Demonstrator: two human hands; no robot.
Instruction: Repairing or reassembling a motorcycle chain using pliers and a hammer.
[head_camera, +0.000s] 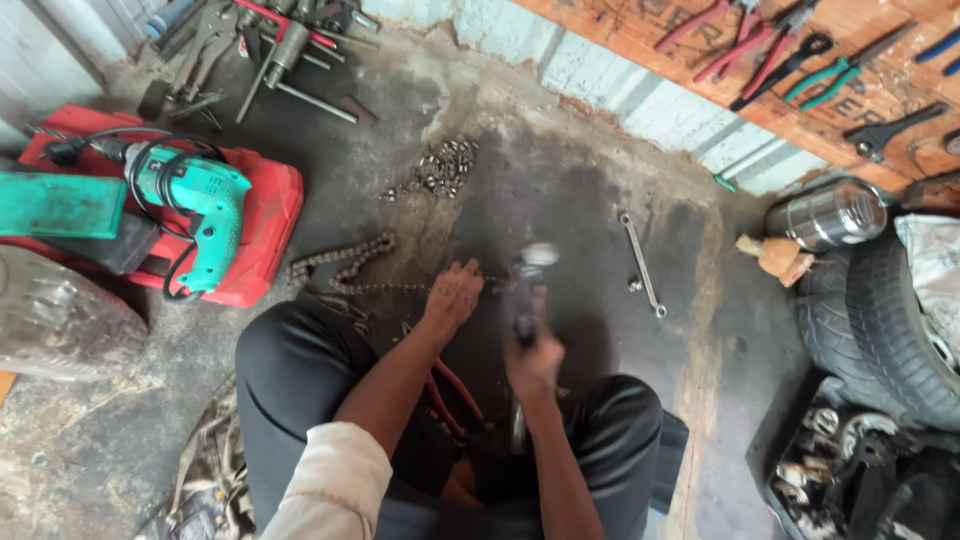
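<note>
**Hands at a chain on the workshop floor**

The person sits on the dark, oily floor with knees apart, in black trousers. The left hand lies palm down with its fingers spread, pressing on a rusty chain that runs along the floor from the left and passes under that hand. The right hand is wrapped tightly round the handle of a hammer; the hammer's metal head is blurred, just right of the left hand and close above the chain, and it is hard to tell whether it touches anything. Red-handled pliers lie on the floor between the legs, near the person.

Farther off, in the middle of the floor, is a small heap of metal nuts. To the right of the hands lies 1 long spanner, well apart from them. On the left sits a red case with a green electric drill resting on it, its black cable coiled. More metal tools are piled at the far left. Along the far right wall, a wooden board carries hanging pliers. At the right edge stand a tyre and a shiny steel flask.
</note>
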